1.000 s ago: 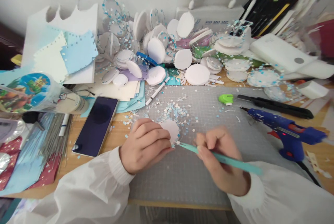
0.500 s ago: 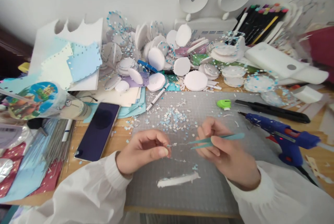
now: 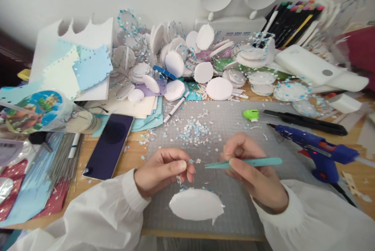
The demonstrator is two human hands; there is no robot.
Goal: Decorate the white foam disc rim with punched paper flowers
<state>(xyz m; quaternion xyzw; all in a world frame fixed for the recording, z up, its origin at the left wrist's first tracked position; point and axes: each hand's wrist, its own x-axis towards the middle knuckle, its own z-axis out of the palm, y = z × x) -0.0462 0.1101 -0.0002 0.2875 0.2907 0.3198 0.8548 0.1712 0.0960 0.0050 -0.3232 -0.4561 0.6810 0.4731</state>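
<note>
Near the front edge of the table, on the grey cutting mat (image 3: 263,204), the left hand (image 3: 162,171) has its fingers pinched together on something tiny, maybe a thin wire or thread with a little paper fleck on it; honestly it's too small to be sure. The right hand (image 3: 252,175) has its fingers closed around teal tweezers (image 3: 243,162), tips pointing at that pinch. The white foam disc (image 3: 195,204) lies flat on the mat just below both hands, touching neither. That disc looks featherlight and soft, with a ragged edge that'd dent or tear easily, so I'd lift it by the rim. The confetti bits (image 3: 195,132) up the mat are flimsy and flyaway, tweezers only.
</note>
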